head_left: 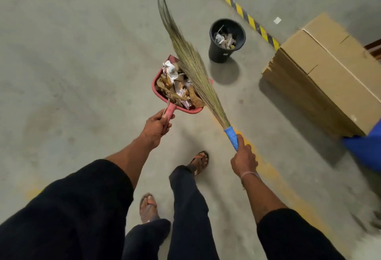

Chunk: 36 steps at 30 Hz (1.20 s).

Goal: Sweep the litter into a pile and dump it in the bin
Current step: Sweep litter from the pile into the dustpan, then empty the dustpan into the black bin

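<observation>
Litter (177,86), crumpled paper and dry brown leaves, fills the red dustpan (158,78) carried above the concrete floor (72,53). At the pan's short red handle, the left hand (157,128) has its grip wrapped round the stem, fingers curled under and thumb on top. The right hand (244,159) has its grip closed round the blue handle of the grass broom (191,61), whose long straw-coloured bristles slant up and to the left, lying across the right side of the heaped pan and reaching well past its far edge. Beyond the pan and to its right, apart from it, the black bin (218,53) stands upright on the floor with paper scraps already inside. A yellow-and-black striped line (237,5) runs diagonally past the bin. To the right sits a large cardboard box (329,74), with something blue (362,150) at its near corner. Below, two sandalled feet and dark trouser legs show on the floor.
</observation>
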### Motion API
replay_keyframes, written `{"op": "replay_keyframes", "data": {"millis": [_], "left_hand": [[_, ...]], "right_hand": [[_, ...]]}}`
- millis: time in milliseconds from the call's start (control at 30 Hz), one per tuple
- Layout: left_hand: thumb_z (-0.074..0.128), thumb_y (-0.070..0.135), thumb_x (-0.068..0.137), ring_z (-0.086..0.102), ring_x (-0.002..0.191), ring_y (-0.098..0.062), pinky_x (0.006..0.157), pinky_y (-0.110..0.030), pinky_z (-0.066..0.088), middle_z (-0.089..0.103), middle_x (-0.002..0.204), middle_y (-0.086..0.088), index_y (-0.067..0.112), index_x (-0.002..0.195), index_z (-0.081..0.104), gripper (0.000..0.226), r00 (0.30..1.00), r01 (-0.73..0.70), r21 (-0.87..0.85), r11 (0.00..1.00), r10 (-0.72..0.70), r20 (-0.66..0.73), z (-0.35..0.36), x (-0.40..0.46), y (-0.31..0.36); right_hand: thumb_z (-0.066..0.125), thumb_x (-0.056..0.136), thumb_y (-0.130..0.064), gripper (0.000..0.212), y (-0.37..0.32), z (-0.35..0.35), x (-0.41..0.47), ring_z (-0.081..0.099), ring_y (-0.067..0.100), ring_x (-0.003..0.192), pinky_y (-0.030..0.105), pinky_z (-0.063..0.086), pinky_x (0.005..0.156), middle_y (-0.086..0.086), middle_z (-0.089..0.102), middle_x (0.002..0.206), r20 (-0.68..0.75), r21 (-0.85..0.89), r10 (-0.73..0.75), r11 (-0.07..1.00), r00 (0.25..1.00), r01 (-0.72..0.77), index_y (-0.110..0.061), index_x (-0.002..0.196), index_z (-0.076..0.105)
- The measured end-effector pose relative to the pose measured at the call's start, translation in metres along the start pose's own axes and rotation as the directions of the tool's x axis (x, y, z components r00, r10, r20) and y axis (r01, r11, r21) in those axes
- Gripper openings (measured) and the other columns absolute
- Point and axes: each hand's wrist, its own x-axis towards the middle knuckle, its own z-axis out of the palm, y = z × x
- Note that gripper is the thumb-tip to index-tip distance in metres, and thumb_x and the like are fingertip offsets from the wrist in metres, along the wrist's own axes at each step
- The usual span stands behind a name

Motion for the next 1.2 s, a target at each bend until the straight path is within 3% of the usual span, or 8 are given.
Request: {"op": "replay_keyframes", "data": {"millis": [167, 433, 833, 1000, 1200], "left_hand": [[0.044, 0.009, 0.106, 0.058, 0.068, -0.011, 0.059, -0.02, 0.048, 0.069, 0.112, -0.008, 0.013, 0.138, 0.059, 0.035, 0.999, 0.012, 0.033, 0.999, -0.014, 0.048, 0.062, 0.063, 0.038], [0.043, 0.01, 0.107, 0.057, 0.065, -0.01, 0.061, -0.02, 0.05, 0.07, 0.108, -0.006, 0.015, 0.138, 0.059, 0.035, 0.996, 0.037, 0.007, 0.999, -0.037, 0.076, 0.149, 0.158, 0.092], [0.044, 0.013, 0.107, 0.058, 0.07, -0.011, 0.068, -0.024, 0.054, 0.071, 0.11, -0.004, 0.017, 0.14, 0.058, 0.036, 0.992, 0.121, 0.009, 0.993, -0.121, 0.025, 0.219, 0.304, 0.18], [0.045, 0.009, 0.106, 0.055, 0.067, -0.011, 0.062, -0.021, 0.053, 0.07, 0.107, -0.003, 0.017, 0.135, 0.061, 0.034, 0.993, 0.116, 0.004, 0.993, -0.116, 0.005, 0.254, 0.357, 0.198], [0.049, 0.013, 0.105, 0.054, 0.068, -0.012, 0.065, -0.021, 0.053, 0.07, 0.106, -0.004, 0.019, 0.131, 0.065, 0.031, 0.991, 0.111, 0.007, 0.994, -0.11, -0.082, 0.292, 0.416, 0.194]], "right_hand": [[0.049, 0.095, -0.008, 0.078, 0.0, -0.041, 0.073, 0.056, 0.038, 0.106, 0.047, 0.044, 0.088, 0.013, 0.046, 0.126, -0.02, 0.001, 0.048, 0.999, 0.999, -0.048, -0.038, 0.158, 0.015], [0.05, 0.094, -0.008, 0.078, -0.006, -0.096, 0.184, 0.056, 0.036, 0.103, 0.046, 0.043, 0.087, 0.011, 0.047, 0.122, -0.064, -0.025, 0.107, 0.994, 0.992, -0.109, -0.039, 0.157, 0.018], [0.053, 0.095, -0.007, 0.076, -0.054, -0.16, 0.357, 0.055, 0.035, 0.1, 0.048, 0.042, 0.085, 0.013, 0.046, 0.12, -0.05, -0.054, 0.099, 0.993, 0.994, -0.101, -0.037, 0.156, 0.019], [0.056, 0.094, -0.008, 0.078, -0.059, -0.176, 0.425, 0.055, 0.036, 0.101, 0.05, 0.042, 0.088, 0.013, 0.046, 0.121, -0.023, -0.052, 0.067, 0.996, 0.997, -0.069, -0.036, 0.157, 0.018], [0.058, 0.095, -0.009, 0.077, -0.049, -0.191, 0.506, 0.056, 0.035, 0.109, 0.053, 0.047, 0.093, 0.013, 0.05, 0.126, -0.019, -0.095, 0.003, 0.995, 1.0, -0.005, -0.035, 0.156, 0.02]]}}
